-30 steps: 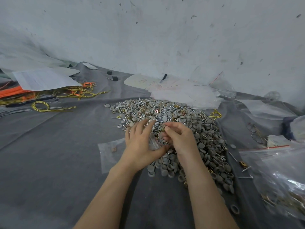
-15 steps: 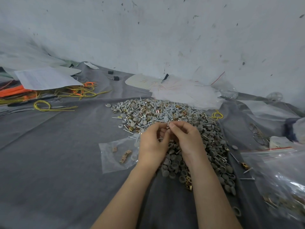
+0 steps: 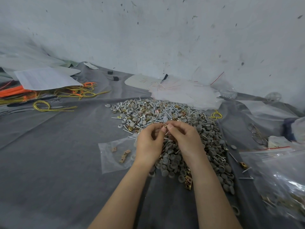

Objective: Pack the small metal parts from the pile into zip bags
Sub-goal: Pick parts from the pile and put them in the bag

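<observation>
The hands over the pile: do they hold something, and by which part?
A small brass-coloured clip, pinched between the fingertips of the left hand and the right hand; they hide most of it, so the exact part cannot be told.

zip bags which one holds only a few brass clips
The small bag just left of the left hand; the big red-striped bag at right holds far more.

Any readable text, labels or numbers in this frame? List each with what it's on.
None legible.
Printed lines on the white paper sheet: too small to read.
Faint handwriting on the pale oval board by the wall: blurred, unreadable.
No print visible on the small zip bag, the large zip bag or the pile.
No marking visible on the brass clip pinched between the left hand and the right hand.
</observation>
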`<state>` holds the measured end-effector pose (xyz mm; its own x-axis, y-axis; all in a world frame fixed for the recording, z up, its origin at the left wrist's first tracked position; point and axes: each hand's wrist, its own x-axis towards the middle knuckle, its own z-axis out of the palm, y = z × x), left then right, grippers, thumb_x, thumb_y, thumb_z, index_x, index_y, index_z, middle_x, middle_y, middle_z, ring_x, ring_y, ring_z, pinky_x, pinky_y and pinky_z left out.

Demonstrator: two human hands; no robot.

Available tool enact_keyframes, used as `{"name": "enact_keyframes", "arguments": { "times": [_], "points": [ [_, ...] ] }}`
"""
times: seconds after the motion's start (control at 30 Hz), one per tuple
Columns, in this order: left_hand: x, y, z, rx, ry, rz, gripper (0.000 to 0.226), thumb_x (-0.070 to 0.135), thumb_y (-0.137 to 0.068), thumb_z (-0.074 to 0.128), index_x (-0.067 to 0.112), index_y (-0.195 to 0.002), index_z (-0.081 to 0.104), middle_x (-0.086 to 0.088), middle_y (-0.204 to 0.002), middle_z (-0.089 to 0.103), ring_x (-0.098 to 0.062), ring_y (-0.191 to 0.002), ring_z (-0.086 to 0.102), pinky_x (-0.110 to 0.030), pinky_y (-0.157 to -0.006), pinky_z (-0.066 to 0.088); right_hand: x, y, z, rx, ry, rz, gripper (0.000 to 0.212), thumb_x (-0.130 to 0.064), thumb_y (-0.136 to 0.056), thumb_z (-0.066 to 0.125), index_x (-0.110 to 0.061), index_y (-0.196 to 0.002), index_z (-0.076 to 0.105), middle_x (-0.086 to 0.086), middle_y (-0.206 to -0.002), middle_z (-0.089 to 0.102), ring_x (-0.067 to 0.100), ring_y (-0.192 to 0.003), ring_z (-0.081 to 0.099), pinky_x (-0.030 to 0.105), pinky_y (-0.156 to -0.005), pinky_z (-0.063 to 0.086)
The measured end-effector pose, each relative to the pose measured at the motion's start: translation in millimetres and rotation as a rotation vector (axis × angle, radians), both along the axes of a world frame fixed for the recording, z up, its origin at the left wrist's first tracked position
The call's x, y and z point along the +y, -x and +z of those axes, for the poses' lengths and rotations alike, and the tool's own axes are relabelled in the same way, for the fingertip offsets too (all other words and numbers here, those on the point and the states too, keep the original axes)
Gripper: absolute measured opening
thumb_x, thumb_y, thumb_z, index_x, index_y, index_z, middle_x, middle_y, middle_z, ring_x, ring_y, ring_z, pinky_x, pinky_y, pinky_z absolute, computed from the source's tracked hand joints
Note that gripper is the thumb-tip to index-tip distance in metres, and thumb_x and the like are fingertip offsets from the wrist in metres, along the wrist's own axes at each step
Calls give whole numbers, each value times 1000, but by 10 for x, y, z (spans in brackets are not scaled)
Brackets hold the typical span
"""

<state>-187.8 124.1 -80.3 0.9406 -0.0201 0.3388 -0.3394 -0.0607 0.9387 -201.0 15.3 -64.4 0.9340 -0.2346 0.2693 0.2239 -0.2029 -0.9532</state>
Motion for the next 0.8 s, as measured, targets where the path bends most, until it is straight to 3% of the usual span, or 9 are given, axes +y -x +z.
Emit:
{"name": "enact_keyframes", "arguments": {
  "times": [0.13,0.27,0.4,0.57,0.7,0.8],
  "points": [
    [-10,-5,-15,9,-21,49,16,12,-93,58,5,-103,70,1,-78,67,-8,-71,59,-22,-69,49,42,-5,-4,-61,233,-81,10,-14,-91,61,-22,-94,67,-16,-85,64,-16,-75,56,0,-67,41],
    [-3,-6,-15,38,8,84,9,14,-92,61,9,-92,69,5,-73,64,-5,-66,57,-12,-62,45,86,-20,-31,-81,307,-112,9,-16,-93,58,-18,-98,65,-17,-87,61,-19,-77,53,-2,-68,39],
    [-2,3,1,60,57,68,5,14,-90,63,12,-88,67,2,-76,66,-8,-70,60,-17,-66,50,93,-23,-32,-79,292,-131,8,-17,-93,57,-19,-98,64,-18,-86,60,-20,-77,53,-2,-66,38],
    [-3,21,12,65,71,114,22,10,-88,65,25,-73,61,8,-69,63,-1,-64,57,-13,-63,49,161,0,-42,-109,397,-209,8,-16,-93,58,-17,-98,64,-11,-87,61,-7,-79,54,-1,-68,39],
    [10,6,4,65,24,159,5,13,-88,65,15,-84,66,5,-74,66,-3,-68,60,-9,-61,47,203,11,-39,-121,435,-240,12,-15,-92,60,-11,-102,66,-6,-90,62,-3,-78,54,-1,-69,39],
    [5,7,0,65,-17,182,2,15,-89,65,16,-87,65,9,-74,64,-1,-69,59,-6,-61,45,229,12,-42,-110,447,-273,11,-14,-93,58,-10,-100,65,-5,-90,60,8,-82,54,7,-67,36]
  ]
}}
